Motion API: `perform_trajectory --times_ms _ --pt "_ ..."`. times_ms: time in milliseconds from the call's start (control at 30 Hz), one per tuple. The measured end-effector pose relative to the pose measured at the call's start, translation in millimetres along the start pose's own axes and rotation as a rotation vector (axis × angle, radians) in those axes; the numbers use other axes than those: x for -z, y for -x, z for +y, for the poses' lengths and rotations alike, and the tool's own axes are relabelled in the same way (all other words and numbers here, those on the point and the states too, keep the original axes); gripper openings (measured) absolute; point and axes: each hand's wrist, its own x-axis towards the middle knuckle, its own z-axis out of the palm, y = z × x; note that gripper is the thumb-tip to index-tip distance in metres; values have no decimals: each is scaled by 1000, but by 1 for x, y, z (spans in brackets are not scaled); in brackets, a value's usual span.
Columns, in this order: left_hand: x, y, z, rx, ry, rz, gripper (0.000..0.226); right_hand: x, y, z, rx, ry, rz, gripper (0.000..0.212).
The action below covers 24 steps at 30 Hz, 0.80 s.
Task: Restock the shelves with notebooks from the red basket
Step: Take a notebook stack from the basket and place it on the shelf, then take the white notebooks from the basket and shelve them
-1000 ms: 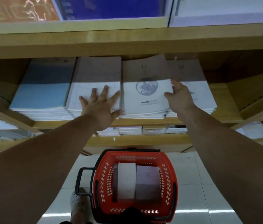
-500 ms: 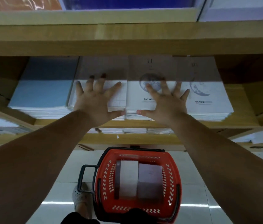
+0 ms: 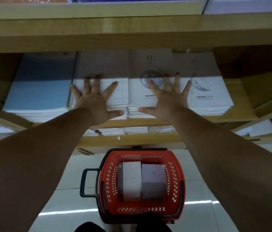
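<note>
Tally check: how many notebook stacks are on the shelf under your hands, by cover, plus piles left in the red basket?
Blue-cover stack: 1
Grid-cover stack: 1
Moon-cover stacks: 2
Notebook piles in the red basket: 2
Total: 6

We are looking at wood, paper and plastic.
Matt wooden shelf [image 3: 132, 30], smooth paper notebooks [image 3: 212, 91], red plastic basket [image 3: 142, 152], floor tiles [image 3: 75, 198] gleaming glossy.

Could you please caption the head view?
The left hand and right hand press flat on shelved notebook stacks above the red basket.
</note>
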Motion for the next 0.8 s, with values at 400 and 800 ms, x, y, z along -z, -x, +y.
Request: perform_trajectory --times_ms 400,800 --pt "-136 149 53 -76 511 334 63 -126 162 -34 -106 -372 66 80" --pt "-321 151 146 458 769 -489 83 -319 143 37 -116 -574 -663 72"
